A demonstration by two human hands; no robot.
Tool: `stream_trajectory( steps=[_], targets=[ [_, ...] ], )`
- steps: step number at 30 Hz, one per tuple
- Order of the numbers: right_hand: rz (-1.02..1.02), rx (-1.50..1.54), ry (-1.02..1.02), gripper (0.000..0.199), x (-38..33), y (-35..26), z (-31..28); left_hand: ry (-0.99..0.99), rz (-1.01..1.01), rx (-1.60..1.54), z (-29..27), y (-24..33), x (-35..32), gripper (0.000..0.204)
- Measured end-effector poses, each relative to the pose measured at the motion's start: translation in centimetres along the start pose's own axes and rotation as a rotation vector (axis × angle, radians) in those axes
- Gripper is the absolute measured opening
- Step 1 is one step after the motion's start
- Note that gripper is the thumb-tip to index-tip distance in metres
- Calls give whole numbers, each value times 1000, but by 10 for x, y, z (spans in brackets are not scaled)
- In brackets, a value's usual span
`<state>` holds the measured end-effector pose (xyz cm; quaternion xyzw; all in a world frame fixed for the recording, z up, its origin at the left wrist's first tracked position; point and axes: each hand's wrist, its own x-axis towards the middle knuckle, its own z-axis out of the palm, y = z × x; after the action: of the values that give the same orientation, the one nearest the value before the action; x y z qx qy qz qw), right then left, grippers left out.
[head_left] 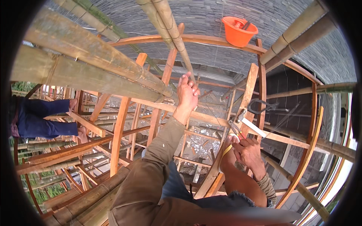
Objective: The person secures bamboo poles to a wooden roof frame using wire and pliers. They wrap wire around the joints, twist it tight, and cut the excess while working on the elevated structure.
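My left hand (187,96) is raised beside the lower end of a bamboo pole (178,35). Its fingers are curled in, and whatever may be between them is too small to make out. Over my bent leg, my right hand (248,152) is closed on the handles of a pair of pincers (234,127), whose jaws point away from me. Just past the pincers a hammer (252,126) with a pale handle lies against the wooden beam. A loop of dark wire (260,106) hangs beside the hammer head.
An orange bucket (240,33) with tools in it sits by a curved beam against the grey stone wall. Thick bamboo poles (94,81) cross at left. A co-worker's legs (47,116) stand on the timbers. Rubble (203,147) lies far below between the beams.
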<state>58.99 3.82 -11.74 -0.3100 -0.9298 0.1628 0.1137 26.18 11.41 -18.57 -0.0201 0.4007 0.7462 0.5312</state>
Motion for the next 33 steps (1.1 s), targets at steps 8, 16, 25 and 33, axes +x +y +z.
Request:
stream_trajectory(
  steps=[8, 16, 25, 33],
  targets=[
    [119, -118, 60, 14, -19, 15, 9, 56, 163, -136, 9, 41, -5, 29],
    [678, -104, 364, 15, -28, 31, 5, 127, 133, -115, 8, 21, -20, 33],
    [481, 27, 414, 18, -32, 27, -20, 257, 19, -342, -31, 6, -12, 40],
    [425, -59, 427, 20, -23, 32, -13, 142, -115, -201, -42, -39, -32, 25]
  ],
)
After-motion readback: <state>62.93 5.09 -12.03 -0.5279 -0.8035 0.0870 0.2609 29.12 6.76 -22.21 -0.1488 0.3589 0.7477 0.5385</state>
